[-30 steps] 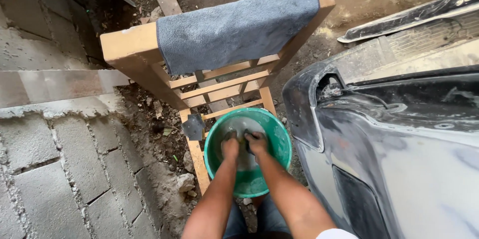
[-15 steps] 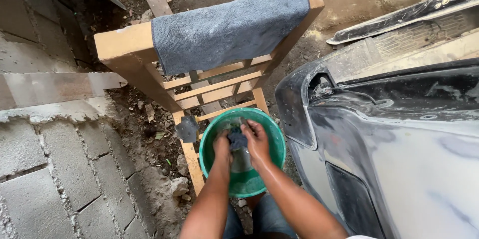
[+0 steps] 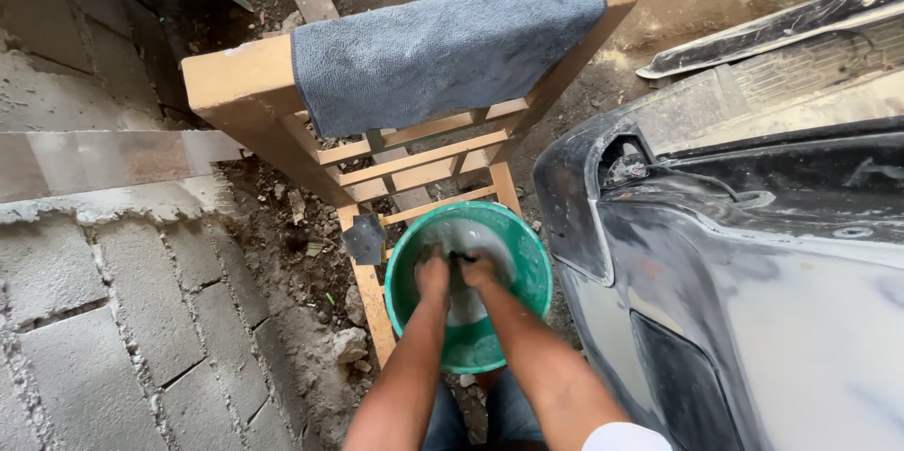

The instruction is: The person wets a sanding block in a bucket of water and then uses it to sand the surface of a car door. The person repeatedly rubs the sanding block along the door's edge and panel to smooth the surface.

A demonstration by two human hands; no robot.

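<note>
Both my hands are down inside a green plastic bucket (image 3: 535, 267) that holds cloudy grey water. My left hand (image 3: 432, 277) and my right hand (image 3: 482, 270) are pressed close together at the water's surface. Between their fingers they grip a small dark pad (image 3: 459, 261), mostly hidden by my fingers and the water. The bucket stands on the low slats of a wooden frame (image 3: 235, 93), right in front of my knees.
A grey towel (image 3: 443, 46) hangs over the frame's top rail. A dark square sheet (image 3: 364, 239) lies on a slat left of the bucket. A black car body panel (image 3: 753, 272) with sanded pale patches fills the right. A concrete block wall (image 3: 104, 319) is at left, with dirt and rubble between.
My hands held the dark pad raised above the water half a second ago. Now they have dipped it back down into the bucket. The view has shifted slightly.
</note>
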